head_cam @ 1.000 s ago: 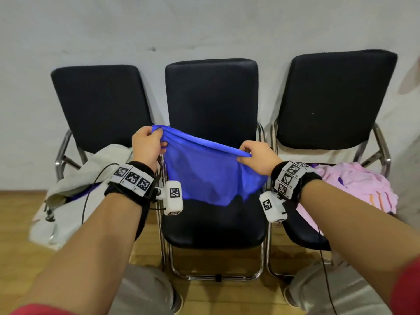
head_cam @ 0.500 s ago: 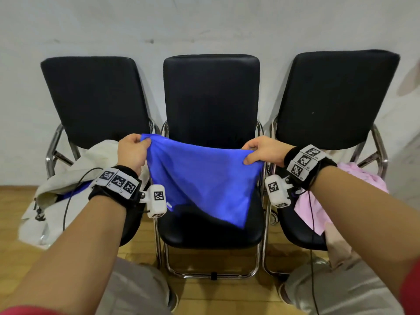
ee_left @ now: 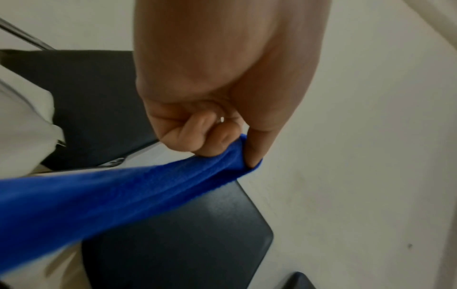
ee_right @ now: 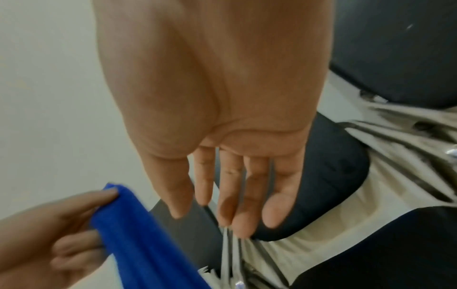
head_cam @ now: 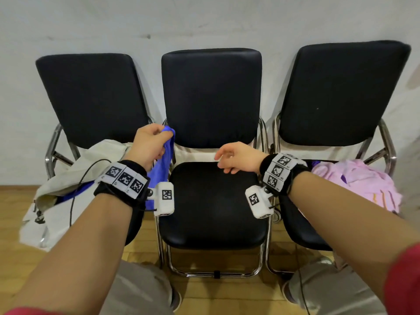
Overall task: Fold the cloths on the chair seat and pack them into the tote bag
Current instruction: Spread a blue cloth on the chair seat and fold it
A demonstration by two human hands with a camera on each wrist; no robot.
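Observation:
My left hand (head_cam: 151, 142) pinches the blue cloth (head_cam: 164, 160) by its top, and the cloth hangs down in a narrow strip between the left and middle chairs. The left wrist view shows thumb and fingers clamped on the blue cloth (ee_left: 128, 193). My right hand (head_cam: 235, 159) hovers above the back of the middle chair seat (head_cam: 216, 208), fingers spread and holding nothing; the right wrist view shows its fingers (ee_right: 232, 195) straight. The off-white tote bag (head_cam: 59, 192) lies slumped on the left chair. A pink cloth (head_cam: 359, 183) lies heaped on the right chair seat.
Three black chairs with chrome frames stand side by side against a white wall (head_cam: 204, 19). The tote bag hangs over the left chair's front edge. The floor (head_cam: 18, 264) is wood. My knees in grey trousers (head_cam: 141, 289) are near the chair fronts.
My right hand has let go of the blue cloth and pulled back toward the middle. The cloth, stretched between both hands before, now hangs from my left hand alone at the left.

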